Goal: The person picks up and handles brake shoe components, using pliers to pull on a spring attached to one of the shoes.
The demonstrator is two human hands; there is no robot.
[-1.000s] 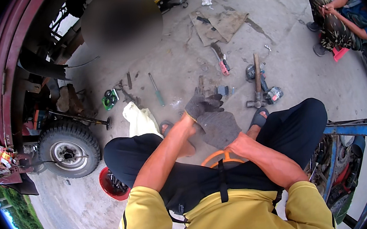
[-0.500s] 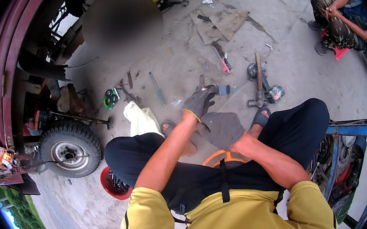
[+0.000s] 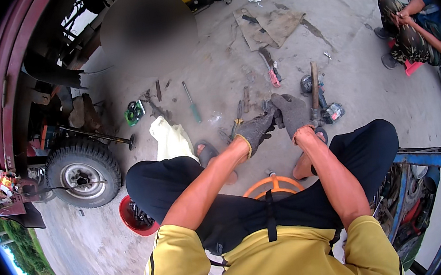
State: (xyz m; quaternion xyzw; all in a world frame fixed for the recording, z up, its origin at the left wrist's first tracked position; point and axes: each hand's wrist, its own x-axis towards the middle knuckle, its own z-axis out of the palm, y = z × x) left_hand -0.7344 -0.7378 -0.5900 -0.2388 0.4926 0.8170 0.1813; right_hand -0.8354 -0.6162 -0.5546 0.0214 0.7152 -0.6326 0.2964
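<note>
My left hand [image 3: 258, 130] wears a dark grey knit glove with a yellowish cuff, its fingers curled. Against its fingertips press the bent fingers of my right hand [image 3: 291, 112], gloved in grey too. Whatever lies between them is hidden by the gloves. Beside my left hand on the concrete rests a tool with a yellow part [image 3: 237, 124], partly covered. A wooden-handled hammer [image 3: 314, 87] lies just right of my right hand, across a cordless power tool [image 3: 324, 97]. Farther off lies a red-handled tool [image 3: 274, 76].
A green-handled screwdriver [image 3: 194, 110] and pale cloth [image 3: 167, 137] lie to the left. A red bucket [image 3: 133, 230] of metal parts stands near my left knee. An orange ring-shaped object [image 3: 273, 180] sits between my legs. The vehicle's wheel [image 3: 82, 178] is at left; a seated person [image 3: 408, 32] is far right.
My right hand has moved forward from near my lap to meet my left hand. My left hand has drawn slightly back and right; the small grey-blue block by its fingers is no longer visible.
</note>
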